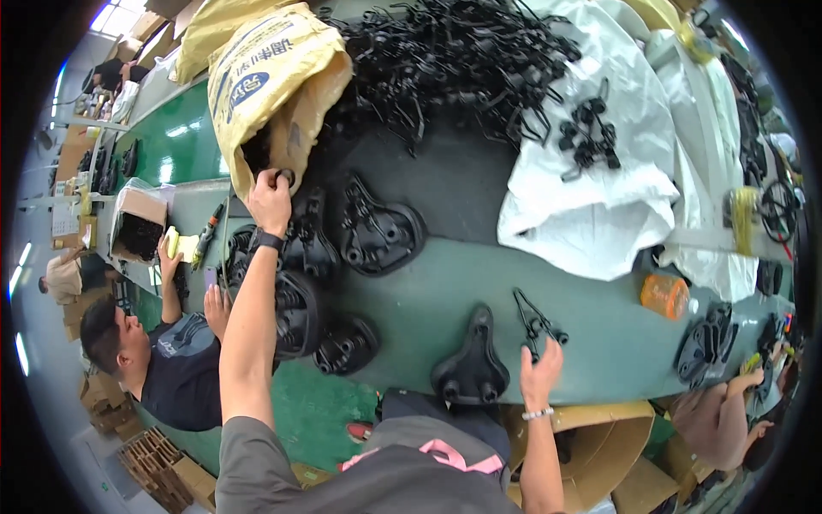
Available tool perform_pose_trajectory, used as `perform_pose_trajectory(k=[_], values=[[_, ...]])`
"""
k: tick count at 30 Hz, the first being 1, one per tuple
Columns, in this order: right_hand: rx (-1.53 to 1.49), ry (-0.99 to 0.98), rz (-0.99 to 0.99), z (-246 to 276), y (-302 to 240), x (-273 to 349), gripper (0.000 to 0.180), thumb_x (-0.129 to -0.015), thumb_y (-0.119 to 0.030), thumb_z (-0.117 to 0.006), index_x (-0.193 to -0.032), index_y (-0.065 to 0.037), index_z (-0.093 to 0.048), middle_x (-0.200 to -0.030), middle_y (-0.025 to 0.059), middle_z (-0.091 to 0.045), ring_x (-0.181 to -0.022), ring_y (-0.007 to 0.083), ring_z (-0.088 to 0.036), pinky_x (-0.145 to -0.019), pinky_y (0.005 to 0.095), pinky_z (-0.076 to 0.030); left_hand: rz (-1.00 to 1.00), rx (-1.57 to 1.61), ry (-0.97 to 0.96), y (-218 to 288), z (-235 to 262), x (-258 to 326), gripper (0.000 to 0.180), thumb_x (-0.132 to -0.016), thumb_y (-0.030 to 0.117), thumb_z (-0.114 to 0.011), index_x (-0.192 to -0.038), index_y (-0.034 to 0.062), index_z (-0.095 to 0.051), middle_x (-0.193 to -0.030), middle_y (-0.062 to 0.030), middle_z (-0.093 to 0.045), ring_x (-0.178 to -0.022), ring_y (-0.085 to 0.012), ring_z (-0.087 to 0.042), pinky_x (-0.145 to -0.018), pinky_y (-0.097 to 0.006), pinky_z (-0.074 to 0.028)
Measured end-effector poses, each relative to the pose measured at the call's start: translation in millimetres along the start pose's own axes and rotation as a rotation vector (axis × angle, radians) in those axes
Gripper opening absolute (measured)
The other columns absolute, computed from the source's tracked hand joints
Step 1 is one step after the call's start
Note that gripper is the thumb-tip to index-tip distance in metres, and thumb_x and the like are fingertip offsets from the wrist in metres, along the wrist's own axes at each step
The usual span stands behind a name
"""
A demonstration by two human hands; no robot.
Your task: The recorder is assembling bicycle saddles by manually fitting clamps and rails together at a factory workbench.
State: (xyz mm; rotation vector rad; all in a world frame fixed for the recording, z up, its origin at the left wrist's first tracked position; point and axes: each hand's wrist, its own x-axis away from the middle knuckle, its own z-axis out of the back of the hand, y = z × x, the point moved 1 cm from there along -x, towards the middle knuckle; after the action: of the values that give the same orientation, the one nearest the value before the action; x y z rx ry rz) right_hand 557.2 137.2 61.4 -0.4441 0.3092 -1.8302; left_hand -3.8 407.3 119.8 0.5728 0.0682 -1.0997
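My left hand reaches to the mouth of a yellow woven sack, its fingers closed on a small dark round part. Below my right hand's fingertips, the view of the grip is partly blocked. That right hand is closed at the near end of a black wire saddle-rail frame, which points away from me over the green table. Left of it a black bicycle saddle lies with its nose pointing away. Several more saddles, such as one with its underside up, are grouped beside my left forearm.
A large heap of black wire frames covers the back of the table. White sacking lies to its right, near an orange bottle. An open cardboard box stands below the table edge. A co-worker sits at left.
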Motion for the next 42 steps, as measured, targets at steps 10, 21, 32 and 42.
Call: perform_pose_trajectory(k=[10,21,32,42], values=[[-1.088,-0.475,-0.169,6,-61,71,0.029,-0.099,-0.017,-0.060,-0.120,0.003,-0.062,-0.099,0.0062,-0.068,-0.084,0.0099,-0.062,-0.075,0.0258,-0.053,-0.389,0.434,-0.718,217,65,405,0.015,-0.082,0.012,-0.064,-0.094,0.0045,-0.063,-0.081,-0.0125,-0.066,-0.079,-0.0339,-0.064,-0.082,-0.044,-0.049],[-1.117,-0.600,-0.432,-10,26,119,0.028,-0.102,-0.018,-0.055,-0.124,-0.003,-0.063,-0.087,0.0104,-0.069,-0.065,0.0184,-0.068,-0.055,0.0306,-0.053,-0.471,0.399,-0.804,154,118,467,0.053,-0.083,0.020,-0.075,-0.128,0.0014,-0.055,-0.126,-0.0156,-0.060,-0.112,-0.0352,-0.060,-0.094,-0.043,-0.051],[-0.439,-0.241,0.238,-16,17,97,0.027,-0.093,-0.018,-0.064,-0.111,0.001,-0.071,-0.095,0.0201,-0.073,-0.087,0.0318,-0.072,-0.075,0.0408,-0.055,-0.392,0.396,-0.852,141,90,462,0.046,-0.079,0.011,-0.074,-0.123,0.0061,-0.060,-0.124,-0.0112,-0.062,-0.106,-0.0338,-0.062,-0.093,-0.043,-0.051],[0.134,0.193,0.146,0,34,-19,0.030,-0.087,-0.024,-0.068,-0.111,-0.007,-0.065,-0.126,0.0169,-0.054,-0.112,0.0385,-0.054,-0.088,0.0488,-0.048,-0.348,0.404,-0.913,131,83,453,0.047,-0.078,0.014,-0.076,-0.122,0.0071,-0.061,-0.123,-0.0077,-0.065,-0.111,-0.0309,-0.059,-0.096,-0.041,-0.051]])
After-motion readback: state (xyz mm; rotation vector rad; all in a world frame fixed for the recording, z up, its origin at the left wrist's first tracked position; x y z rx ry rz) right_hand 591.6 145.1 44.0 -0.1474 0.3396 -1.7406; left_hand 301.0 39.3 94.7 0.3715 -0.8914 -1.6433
